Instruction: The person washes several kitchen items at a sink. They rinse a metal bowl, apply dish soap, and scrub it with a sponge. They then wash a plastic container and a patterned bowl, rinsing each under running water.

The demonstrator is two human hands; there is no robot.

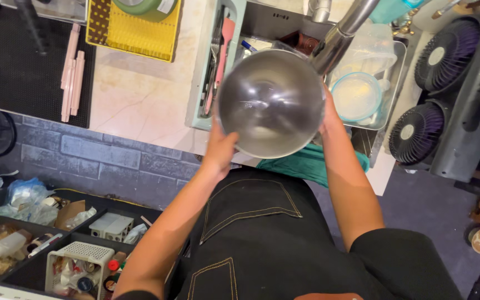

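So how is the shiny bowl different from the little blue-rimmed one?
The steel mixing bowl is bigger, shiny metal, and held up by the left hand and right hand. The blue-rimmed glass bowl is smaller, see-through, and sits in the sink, untouched. Both are round and face upward.

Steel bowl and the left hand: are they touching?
Touching. The head view shows the left hand gripping the rim of the steel bowl, thumb lying inside the bowl, while the right hand holds the opposite side.
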